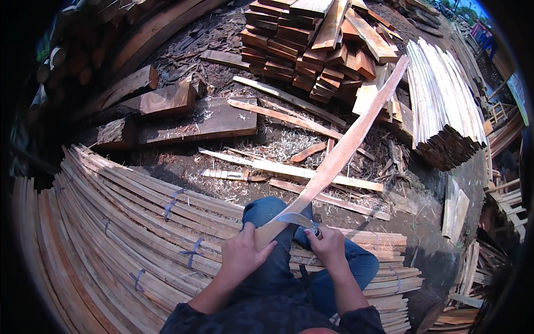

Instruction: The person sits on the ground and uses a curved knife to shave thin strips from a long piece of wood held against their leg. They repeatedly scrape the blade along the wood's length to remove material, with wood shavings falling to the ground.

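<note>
A long, flat wooden strip [346,150] slants up from my lap to the right, its far end near the stacked boards. My left hand [243,253] is closed round its near end, with the thumb lying across the face. In my right hand [327,247] is a curved knife [297,219], gripped by its handle. The blade points left and lies across the strip just ahead of my left hand, touching it or very close. My knees in blue jeans are under the strip. Most of the knife's handle is hidden by my fingers.
Bundled slats [183,222] spread beneath and to my left. Wood shavings and loose strips litter the ground ahead, with a wooden-handled tool [231,175] among them. Stacked boards [303,47] rise beyond; a pale slat bundle [445,100] stands at right. Heavy beams [167,122] lie at left.
</note>
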### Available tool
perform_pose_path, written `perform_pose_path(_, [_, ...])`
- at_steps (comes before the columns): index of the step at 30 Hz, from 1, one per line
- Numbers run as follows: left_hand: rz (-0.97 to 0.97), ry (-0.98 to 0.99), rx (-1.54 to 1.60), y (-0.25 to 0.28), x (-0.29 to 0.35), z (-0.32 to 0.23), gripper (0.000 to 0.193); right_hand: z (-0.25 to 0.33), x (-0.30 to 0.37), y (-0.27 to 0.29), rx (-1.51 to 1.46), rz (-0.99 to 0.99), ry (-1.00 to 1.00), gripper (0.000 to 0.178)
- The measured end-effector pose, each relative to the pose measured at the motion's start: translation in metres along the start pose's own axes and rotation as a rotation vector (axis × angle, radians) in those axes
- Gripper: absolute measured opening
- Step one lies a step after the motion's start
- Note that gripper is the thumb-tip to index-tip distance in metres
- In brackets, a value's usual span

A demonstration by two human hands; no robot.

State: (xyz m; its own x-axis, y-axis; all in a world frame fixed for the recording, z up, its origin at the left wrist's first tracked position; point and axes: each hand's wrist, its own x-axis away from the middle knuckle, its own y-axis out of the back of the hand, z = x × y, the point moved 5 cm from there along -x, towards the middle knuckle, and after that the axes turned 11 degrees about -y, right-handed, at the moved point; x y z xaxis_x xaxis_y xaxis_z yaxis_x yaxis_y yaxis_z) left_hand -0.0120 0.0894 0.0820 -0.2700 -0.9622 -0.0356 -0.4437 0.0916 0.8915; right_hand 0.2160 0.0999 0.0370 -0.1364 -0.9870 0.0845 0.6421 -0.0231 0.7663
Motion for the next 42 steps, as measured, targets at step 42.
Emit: perform_pose_path(42, [0.222, -0.007, -0.112, 0.023, 0.024, 0.013, 0.047, -0.098, 0.065, 0.000, -1.167, -0.080, -0.386, 0.006])
